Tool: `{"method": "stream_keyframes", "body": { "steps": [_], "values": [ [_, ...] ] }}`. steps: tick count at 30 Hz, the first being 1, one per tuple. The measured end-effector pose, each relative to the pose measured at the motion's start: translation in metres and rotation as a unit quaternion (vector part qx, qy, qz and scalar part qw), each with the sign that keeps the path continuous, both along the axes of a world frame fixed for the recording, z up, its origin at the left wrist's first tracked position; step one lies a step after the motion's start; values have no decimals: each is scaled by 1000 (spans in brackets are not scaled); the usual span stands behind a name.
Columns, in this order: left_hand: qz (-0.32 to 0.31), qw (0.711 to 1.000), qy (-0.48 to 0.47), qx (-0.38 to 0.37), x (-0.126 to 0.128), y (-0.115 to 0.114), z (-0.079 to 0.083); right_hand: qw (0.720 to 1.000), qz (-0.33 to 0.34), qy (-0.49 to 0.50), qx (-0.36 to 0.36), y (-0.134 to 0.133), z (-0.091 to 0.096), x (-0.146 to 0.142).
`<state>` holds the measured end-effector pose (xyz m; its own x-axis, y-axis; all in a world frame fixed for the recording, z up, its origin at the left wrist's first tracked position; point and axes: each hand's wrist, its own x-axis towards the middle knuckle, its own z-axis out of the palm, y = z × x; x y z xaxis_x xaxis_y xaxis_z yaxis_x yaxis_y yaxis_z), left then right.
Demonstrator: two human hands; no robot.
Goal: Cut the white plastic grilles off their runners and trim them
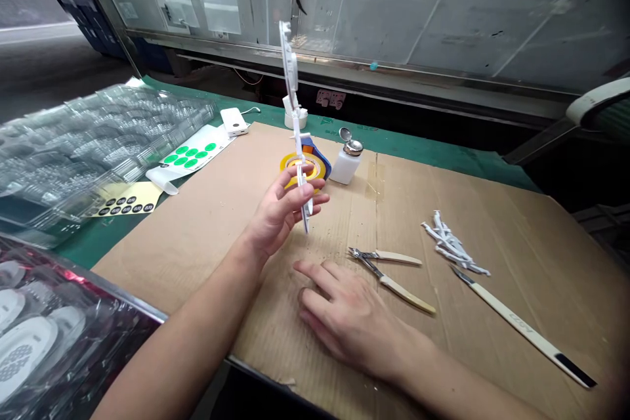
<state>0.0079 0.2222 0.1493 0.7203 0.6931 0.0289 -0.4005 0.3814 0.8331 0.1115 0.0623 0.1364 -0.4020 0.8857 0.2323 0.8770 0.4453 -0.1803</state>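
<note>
My left hand (pixel 283 207) is closed on a white moulded plastic part (pixel 290 75), pinched between thumb and fingers. The part stands upright, almost edge-on to me, above the cardboard sheet (pixel 207 236). My right hand (pixel 344 308) lies low over the cardboard with its fingers loosely bent and apart, holding nothing. Just beyond it are nippers (pixel 378 269) with pale handles, their handles spread. Further right lie a heap of thin white plastic scraps (pixel 453 243) and a long craft knife (pixel 522 321) with a cream handle.
Behind my left hand are a yellow tape roll (pixel 285 161) in a blue dispenser and a white pump bottle (pixel 347 161) with its lid up. Clear trays (pixel 98 138), sticker sheets (pixel 189 154) and a white box-shaped device (pixel 233 121) sit left. White parts (pixel 27 348) fill a container nearer me.
</note>
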Motion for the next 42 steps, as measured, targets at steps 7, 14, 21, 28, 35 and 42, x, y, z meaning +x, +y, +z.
{"method": "stream_keyframes", "body": {
  "steps": [7, 14, 21, 28, 35, 42],
  "values": [
    [30, 999, -40, 19, -5, 4, 5, 999, 39, -2, 1, 4, 4, 1],
    [44, 997, -17, 60, -4, 3, 2, 986, -163, -43, 22, -29, 0, 64],
    [78, 978, 124, 146, 3, -5, -2, 955, -295, 8, -29, -52, -22, 94],
    [148, 905, 261, 301, 5, -13, -1, 879, -237, 389, -140, -65, 0, 77],
    [96, 826, 300, 467, 8, -35, -1, 523, -111, 776, -333, -92, -5, 60],
    [51, 780, 291, 551, 12, -48, -1, 483, -79, 804, -337, -79, 0, 57]
  ]
}}
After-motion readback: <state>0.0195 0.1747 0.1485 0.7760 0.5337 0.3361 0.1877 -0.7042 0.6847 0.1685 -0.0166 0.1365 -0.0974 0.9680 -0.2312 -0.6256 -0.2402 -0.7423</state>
